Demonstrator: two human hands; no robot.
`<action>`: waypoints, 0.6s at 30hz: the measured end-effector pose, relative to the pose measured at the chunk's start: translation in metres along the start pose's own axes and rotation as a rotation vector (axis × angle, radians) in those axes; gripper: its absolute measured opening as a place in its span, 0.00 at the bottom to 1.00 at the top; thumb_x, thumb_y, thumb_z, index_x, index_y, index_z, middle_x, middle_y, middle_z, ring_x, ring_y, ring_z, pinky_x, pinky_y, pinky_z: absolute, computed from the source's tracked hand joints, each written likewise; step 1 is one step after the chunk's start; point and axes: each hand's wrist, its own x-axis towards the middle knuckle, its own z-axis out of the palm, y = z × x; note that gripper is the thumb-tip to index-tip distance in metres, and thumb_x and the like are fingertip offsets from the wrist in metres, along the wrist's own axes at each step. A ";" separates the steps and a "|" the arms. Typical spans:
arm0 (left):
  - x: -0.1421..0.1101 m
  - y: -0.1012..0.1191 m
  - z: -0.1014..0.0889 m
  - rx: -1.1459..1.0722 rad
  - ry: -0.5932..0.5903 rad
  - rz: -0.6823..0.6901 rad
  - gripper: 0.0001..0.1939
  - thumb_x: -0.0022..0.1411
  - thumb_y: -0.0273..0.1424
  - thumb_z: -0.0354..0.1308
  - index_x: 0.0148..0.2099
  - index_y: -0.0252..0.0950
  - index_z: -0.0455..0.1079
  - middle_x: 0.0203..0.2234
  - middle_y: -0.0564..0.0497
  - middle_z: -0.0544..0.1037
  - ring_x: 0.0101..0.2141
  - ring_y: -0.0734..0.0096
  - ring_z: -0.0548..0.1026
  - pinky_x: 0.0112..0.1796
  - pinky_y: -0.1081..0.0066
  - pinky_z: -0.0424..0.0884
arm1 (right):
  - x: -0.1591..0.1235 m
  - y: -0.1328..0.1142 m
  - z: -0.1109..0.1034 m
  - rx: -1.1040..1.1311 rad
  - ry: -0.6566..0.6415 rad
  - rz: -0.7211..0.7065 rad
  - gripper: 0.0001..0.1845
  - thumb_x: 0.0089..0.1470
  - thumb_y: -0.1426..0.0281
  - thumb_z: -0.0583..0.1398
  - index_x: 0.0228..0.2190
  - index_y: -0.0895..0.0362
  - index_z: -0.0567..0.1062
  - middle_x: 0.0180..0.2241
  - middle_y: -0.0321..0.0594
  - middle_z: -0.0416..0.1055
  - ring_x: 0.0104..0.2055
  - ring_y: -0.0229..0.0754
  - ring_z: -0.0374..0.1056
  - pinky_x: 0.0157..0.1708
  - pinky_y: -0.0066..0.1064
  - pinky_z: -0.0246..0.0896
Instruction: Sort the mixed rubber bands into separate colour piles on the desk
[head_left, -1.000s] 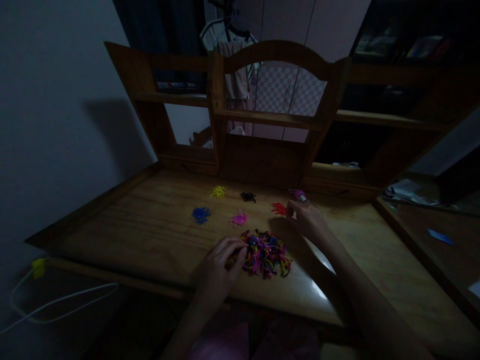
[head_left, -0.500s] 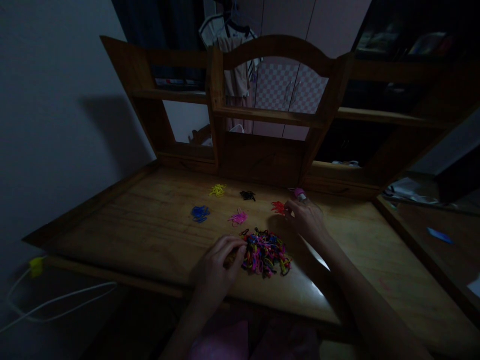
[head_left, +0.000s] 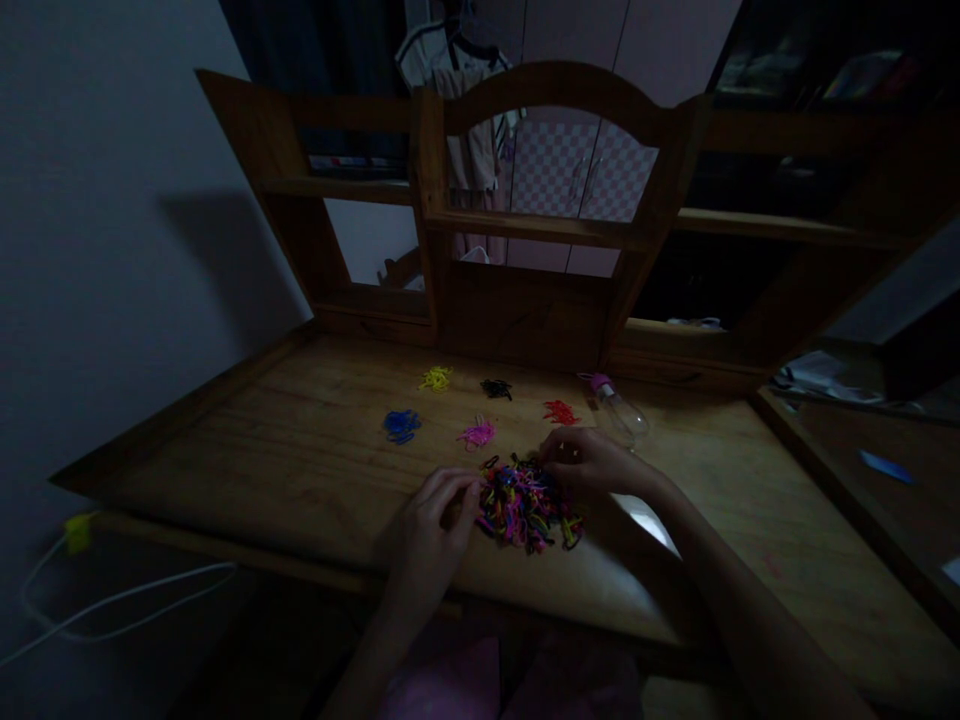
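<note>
A heap of mixed, many-coloured small elastic bands (head_left: 525,510) lies on the wooden desk. My left hand (head_left: 435,520) is at the heap's left edge, thumb and forefinger tips together; whether a band is between them is too dark to see. Over the heap's upper right edge, my right hand (head_left: 592,460) has its fingers bent into a pinch, the tips touching bands I cannot single out. Beyond the heap are small single-colour piles: blue bands (head_left: 402,426), yellow bands (head_left: 436,378), black bands (head_left: 496,388), pink bands (head_left: 477,432) and red bands (head_left: 561,412).
A clear bottle with a pink cap (head_left: 622,412) lies on the desk (head_left: 300,440) behind my right hand. A wooden shelf unit (head_left: 525,235) rises along the back edge. A white cable (head_left: 135,597) hangs at the lower left.
My right hand has moved from the red pile back toward me to the mixed heap, uncovering the red bands and the bottle. My left hand has shifted slightly left.
</note>
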 end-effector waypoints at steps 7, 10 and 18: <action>0.000 -0.001 0.000 0.008 -0.004 0.006 0.08 0.65 0.32 0.52 0.40 0.39 0.73 0.39 0.49 0.76 0.42 0.66 0.74 0.44 0.69 0.70 | 0.002 0.005 0.000 0.052 -0.036 -0.012 0.11 0.51 0.72 0.59 0.37 0.59 0.76 0.32 0.40 0.74 0.31 0.38 0.68 0.31 0.28 0.61; 0.000 0.000 0.000 0.006 -0.016 0.008 0.08 0.65 0.32 0.52 0.39 0.39 0.73 0.39 0.49 0.76 0.42 0.66 0.74 0.44 0.69 0.70 | 0.004 0.007 0.002 0.086 -0.028 -0.031 0.10 0.51 0.73 0.58 0.37 0.59 0.76 0.33 0.41 0.75 0.32 0.38 0.69 0.32 0.29 0.62; -0.001 -0.002 0.000 0.011 -0.009 -0.011 0.08 0.65 0.33 0.52 0.39 0.40 0.73 0.39 0.50 0.76 0.42 0.67 0.74 0.44 0.69 0.69 | 0.005 0.001 -0.002 0.195 0.024 -0.006 0.12 0.53 0.64 0.60 0.35 0.60 0.76 0.35 0.43 0.75 0.36 0.40 0.69 0.36 0.30 0.64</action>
